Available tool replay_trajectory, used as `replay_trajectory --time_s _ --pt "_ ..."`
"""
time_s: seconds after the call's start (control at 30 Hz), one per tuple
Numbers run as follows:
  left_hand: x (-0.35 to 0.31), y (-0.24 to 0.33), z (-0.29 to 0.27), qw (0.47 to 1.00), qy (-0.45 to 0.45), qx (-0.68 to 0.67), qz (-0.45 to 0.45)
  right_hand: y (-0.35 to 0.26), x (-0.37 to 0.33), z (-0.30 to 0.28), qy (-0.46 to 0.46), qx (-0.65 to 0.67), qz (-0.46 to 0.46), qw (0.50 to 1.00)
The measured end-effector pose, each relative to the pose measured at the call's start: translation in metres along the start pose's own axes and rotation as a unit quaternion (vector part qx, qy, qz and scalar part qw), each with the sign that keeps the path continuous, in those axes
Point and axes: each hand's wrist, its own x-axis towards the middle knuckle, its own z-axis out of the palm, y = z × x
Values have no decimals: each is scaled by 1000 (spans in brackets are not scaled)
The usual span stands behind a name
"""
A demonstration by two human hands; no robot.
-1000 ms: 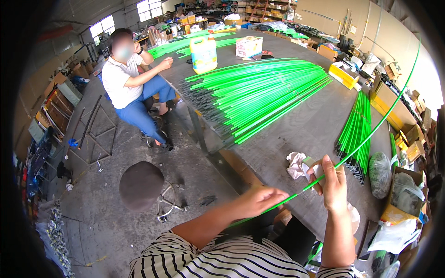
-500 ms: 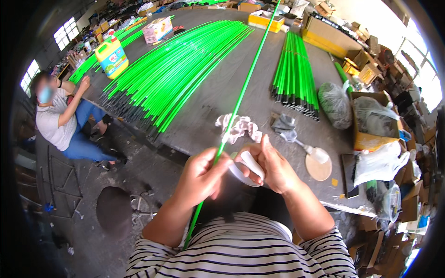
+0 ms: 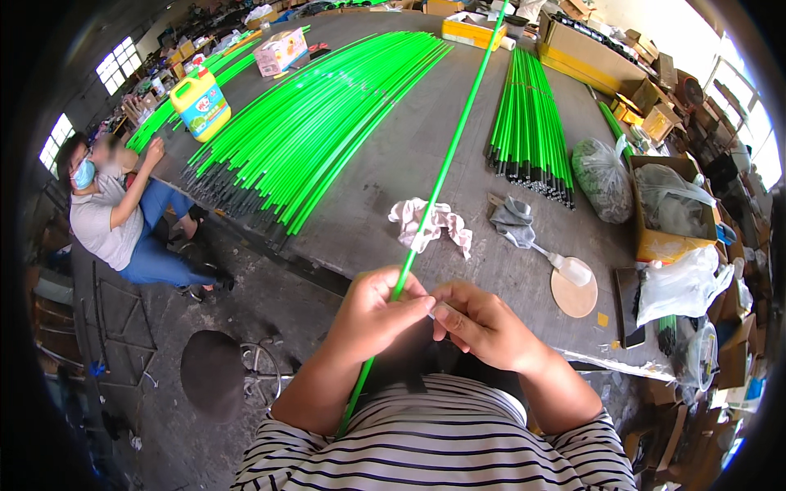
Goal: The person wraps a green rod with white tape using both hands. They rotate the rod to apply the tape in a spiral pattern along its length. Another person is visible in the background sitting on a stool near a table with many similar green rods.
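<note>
A long green rod (image 3: 446, 164) slants from my lap up across the table. My left hand (image 3: 368, 315) is closed round its lower part, with thumb and forefinger pinched toward the right. Touching those fingertips, my right hand (image 3: 487, 326) is closed too, its thumb and fingers pressed together. Only a tiny pale bit shows between the two hands; the rest is hidden by the fingers. Just beyond, a crumpled pale pink cloth (image 3: 438, 225) lies on the table, partly behind the rod.
Green rods with dark ends lie in a wide pile (image 3: 319, 114) and a smaller bundle (image 3: 530, 123). A grey cloth (image 3: 514, 221), a clear bottle (image 3: 573, 270) on a round disc, and a yellow jug (image 3: 201, 106) stand about. Left, a masked person (image 3: 106, 213) sits near a stool (image 3: 213, 376).
My right hand has closed in against my left fingertips. The white curved strip that showed in my right hand is now out of sight. My left hand still grips the rod.
</note>
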Motion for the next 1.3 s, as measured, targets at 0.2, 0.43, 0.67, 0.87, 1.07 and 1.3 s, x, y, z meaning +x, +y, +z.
replay_trajectory --time_s 0.2,0.43,0.67,0.87,1.07,1.3 --pt "-4 3 0 1000 21 10 2 6 -2 -4 2 96 7 995" --pt "-3 -5 5 997 -45 35 49 0 -6 2 1 134 -55 989" --pt "-4 5 14 998 -15 48 27 -1 -10 3 12 70 -47 996" --pt "-6 -4 5 1000 -28 -2 0 -2 -12 -4 37 -35 -6 999" --pt "-7 -6 4 983 -49 -178 -13 4 -21 -12 59 135 17 989" --pt "-6 -12 6 988 -61 -138 32 7 -23 -18 94 184 -40 978"
